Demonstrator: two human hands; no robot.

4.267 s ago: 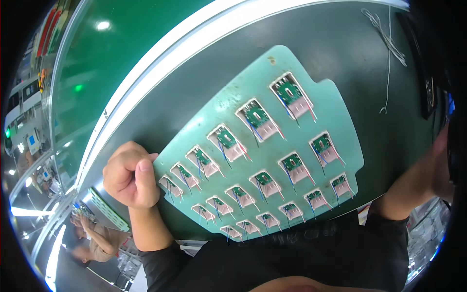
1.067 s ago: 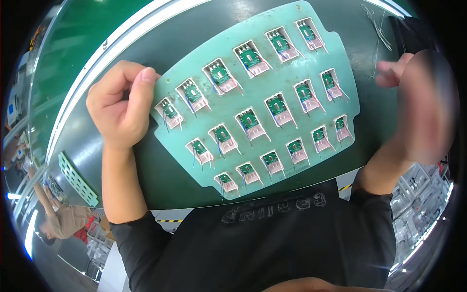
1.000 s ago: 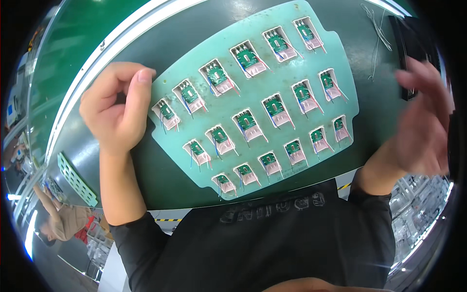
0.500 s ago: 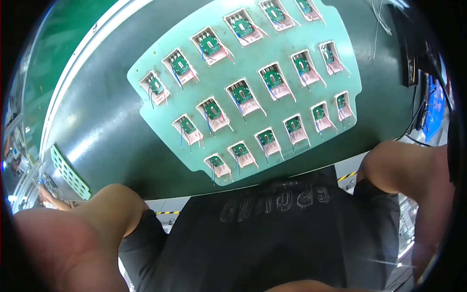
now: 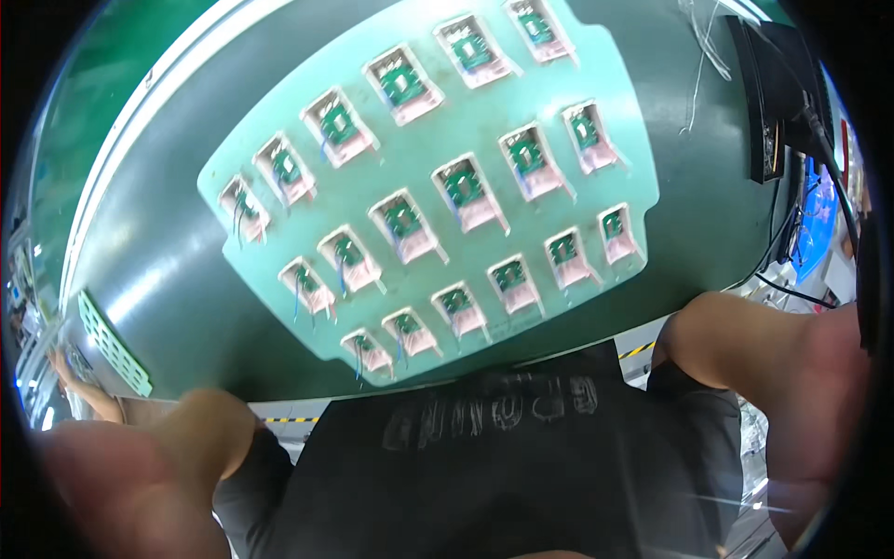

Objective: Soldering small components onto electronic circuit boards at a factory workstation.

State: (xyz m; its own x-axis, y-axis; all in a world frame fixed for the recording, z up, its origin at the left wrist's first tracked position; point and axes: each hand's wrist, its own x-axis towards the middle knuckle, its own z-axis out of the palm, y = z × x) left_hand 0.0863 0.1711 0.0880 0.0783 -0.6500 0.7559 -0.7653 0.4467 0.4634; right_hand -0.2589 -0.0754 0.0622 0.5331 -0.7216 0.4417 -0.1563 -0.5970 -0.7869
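Both my hands are out of the picture. Only my bent left arm (image 5: 200, 433) and bent right arm (image 5: 736, 340) show at the sides, blurred close to the camera. On the dark green table in front of me lies a light green tray (image 5: 419, 149). Rows of cutouts in it hold several small pale pink housings (image 5: 480, 212), each with a green circuit board (image 5: 402, 84) inside. Thin red and blue wires stick out from many of them. Neither arm touches the tray.
A small green perforated plate (image 5: 112, 340) lies at the table's left edge, near another person's arm (image 5: 88, 387). Loose pale wires (image 5: 705, 47) lie at the far right, beside a black device (image 5: 765, 102) with cables. A blue object (image 5: 815, 219) is beyond the right edge.
The view has shifted, so the tray, table and perforated plate appear further left, with the tray's near edge lower. My arms stay bent at the sides.
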